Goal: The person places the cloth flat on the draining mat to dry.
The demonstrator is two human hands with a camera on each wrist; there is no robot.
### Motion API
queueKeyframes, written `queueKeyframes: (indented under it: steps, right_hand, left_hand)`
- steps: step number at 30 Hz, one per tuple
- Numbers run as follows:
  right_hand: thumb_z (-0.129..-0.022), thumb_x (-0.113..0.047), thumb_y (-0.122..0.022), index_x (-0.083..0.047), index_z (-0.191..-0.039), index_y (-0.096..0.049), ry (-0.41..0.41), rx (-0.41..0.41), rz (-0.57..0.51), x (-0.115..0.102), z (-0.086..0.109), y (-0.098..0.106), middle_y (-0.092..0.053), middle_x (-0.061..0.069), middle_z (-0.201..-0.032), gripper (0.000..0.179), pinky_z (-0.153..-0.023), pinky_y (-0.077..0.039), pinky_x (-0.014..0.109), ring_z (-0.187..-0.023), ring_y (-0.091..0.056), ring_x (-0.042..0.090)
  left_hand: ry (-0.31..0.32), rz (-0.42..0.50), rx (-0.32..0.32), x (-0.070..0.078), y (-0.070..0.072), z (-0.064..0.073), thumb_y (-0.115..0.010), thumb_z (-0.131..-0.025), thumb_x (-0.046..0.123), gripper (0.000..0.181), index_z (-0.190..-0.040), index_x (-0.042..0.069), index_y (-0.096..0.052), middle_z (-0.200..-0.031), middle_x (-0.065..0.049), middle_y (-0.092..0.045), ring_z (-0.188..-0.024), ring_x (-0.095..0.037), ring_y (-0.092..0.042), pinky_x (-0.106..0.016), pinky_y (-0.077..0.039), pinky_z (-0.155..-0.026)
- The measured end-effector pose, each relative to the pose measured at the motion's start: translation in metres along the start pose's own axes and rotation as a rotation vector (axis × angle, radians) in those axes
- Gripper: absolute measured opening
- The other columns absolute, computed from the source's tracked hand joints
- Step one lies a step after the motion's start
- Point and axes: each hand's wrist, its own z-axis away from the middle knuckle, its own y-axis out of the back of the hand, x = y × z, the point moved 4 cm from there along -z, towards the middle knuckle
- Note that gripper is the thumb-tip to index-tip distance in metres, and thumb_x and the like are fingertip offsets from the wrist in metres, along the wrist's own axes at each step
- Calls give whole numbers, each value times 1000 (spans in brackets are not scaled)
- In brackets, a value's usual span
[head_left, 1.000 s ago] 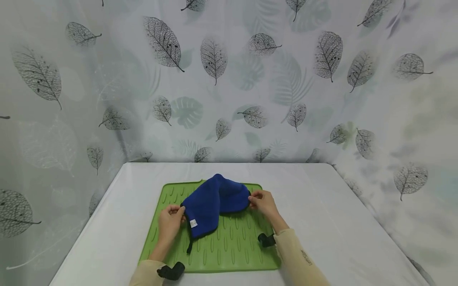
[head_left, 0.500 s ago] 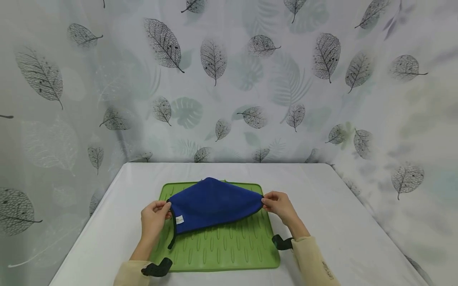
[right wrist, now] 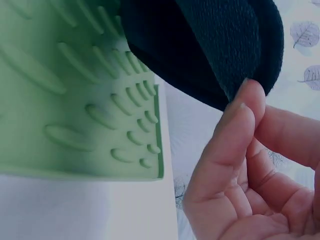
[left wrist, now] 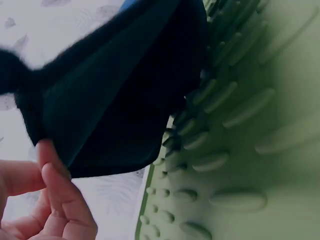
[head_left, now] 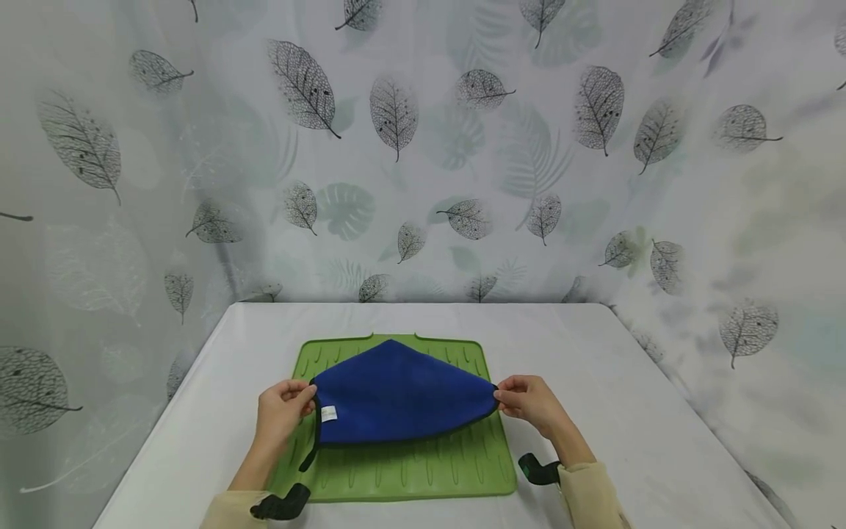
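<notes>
A blue cloth [head_left: 403, 397] with dark edging, a small white tag [head_left: 329, 414] and a dark loop hanging at its left side is stretched between both hands over a green ridged mat [head_left: 410, 477]. My left hand [head_left: 280, 411] pinches its left corner between thumb and fingers. At the opposite corner, my right hand [head_left: 534, 402] pinches the dark edge. The cloth's far edge rises to a peak in the middle, near the mat's back edge. Both wrist views show the cloth's dark underside [left wrist: 115, 100], with fingertips pressed together on its border.
The mat lies on a white-covered table [head_left: 628, 411], its raised ridges [right wrist: 120, 105] facing up. Behind the table hangs a leaf-printed curtain [head_left: 423, 147], which also runs along both sides. A dark wrist strap mount [head_left: 280, 503] sits at each sleeve.
Both hands have moved apart, pulling the folded, drooping cloth out wide and flatter. In the last half second, they have come slightly lower and nearer, the right hand also shifting a little further right.
</notes>
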Motion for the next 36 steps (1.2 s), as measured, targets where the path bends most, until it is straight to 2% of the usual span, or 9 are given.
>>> queueKeyframes:
  steps: [4,9,14,19,25,31,36]
  right_hand:
    - [-92,-6,-63,9,-97,-61,5,-56,2,6,9,-1,-63,1,-76,15,-65,-57,25,-69,-62,12]
    - [-91,-7,-65,7,-95,-62,5,-111,5,17,14,-6,-63,1,-76,16,-64,-56,25,-69,-62,12]
    - [-91,-8,-67,6,-93,-62,-9,-135,50,28,18,-12,-63,1,-76,15,-63,-56,26,-69,-63,12]
    - [-89,-4,-67,7,-90,-62,-17,-159,100,38,21,-20,-63,2,-72,12,-59,-55,25,-64,-63,11]
    - [-86,0,-68,8,-84,-62,39,-147,190,43,20,-27,-63,2,-69,10,-55,-54,22,-60,-62,10]
    - [-81,2,-71,3,-78,-63,60,-92,294,38,21,-32,-61,2,-63,9,-51,-53,23,-56,-61,11]
    - [-80,0,-74,1,-75,-63,76,-94,374,34,22,-34,-61,2,-60,12,-49,-54,25,-53,-61,11]
  left_hand:
    - [19,-34,-52,-5,4,2,-62,-93,1,18,-102,-14,-59,-68,2,-64,-60,-5,-61,-18,-55,-60]
    - [43,-87,-83,-13,7,3,-62,-92,0,16,-101,-14,-60,-69,0,-64,-61,-7,-62,-20,-55,-59]
    - [35,-122,-103,-20,8,3,-61,-92,-2,16,-100,-16,-59,-69,-3,-65,-60,-9,-62,-20,-54,-56]
    - [35,-211,-101,-27,10,3,-62,-91,-2,14,-96,-14,-61,-67,-5,-64,-59,-12,-62,-22,-53,-54]
    - [21,-316,-77,-34,9,0,-66,-88,2,12,-90,-10,-64,-65,-4,-63,-56,-12,-60,-23,-50,-50]
    - [-12,-421,-39,-47,9,-5,-71,-85,6,11,-86,-5,-67,-65,-2,-63,-52,-11,-58,-23,-46,-49]
    - [-38,-465,-62,-46,9,-5,-73,-84,8,12,-86,-3,-68,-68,-3,-66,-53,-12,-59,-25,-46,-49]
